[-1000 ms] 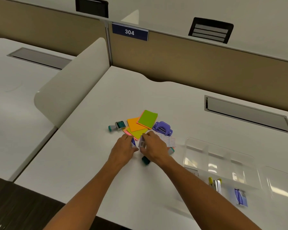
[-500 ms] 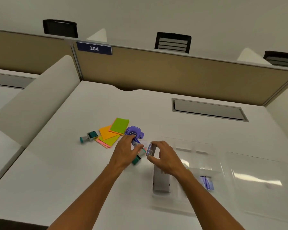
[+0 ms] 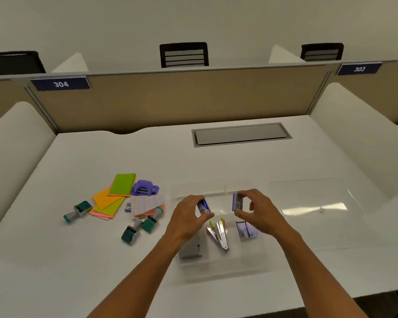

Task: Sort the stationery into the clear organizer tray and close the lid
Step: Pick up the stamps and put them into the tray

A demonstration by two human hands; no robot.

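While both hands hover over the tray (image 3: 216, 187), each pinches one small staple box: the left hand (image 3: 189, 216) has its grip closed on a blue-and-white box (image 3: 203, 205), and the right hand (image 3: 255, 210) holds a purple box (image 3: 236, 201) between thumb and fingers, the other fingers loosely curled. The tray sits on the bench (image 3: 147, 157) just right of the loose pile, its lid (image 3: 313, 203) lying open flat to the right. Already in the tray are a grey stapler (image 3: 191, 249), a staple remover (image 3: 221, 232) and another purple box (image 3: 245, 229), each apparently in its own compartment.

To do this step well, I judge each box should be lowered flat into the compartment with the matching purple box, or an empty one beside it, and let go only once it rests, so it does not tip over a divider.

Still unsorted on the left are sticky notes (image 3: 115, 196), a purple punch (image 3: 145, 187), a label sheet (image 3: 147, 203) and teal stampers (image 3: 78, 210).

The tray's clear walls and dividers are faint, so compartment edges are hard to trace. Motion blur smears the boxes' print, and the left palm hides part of the stapler.
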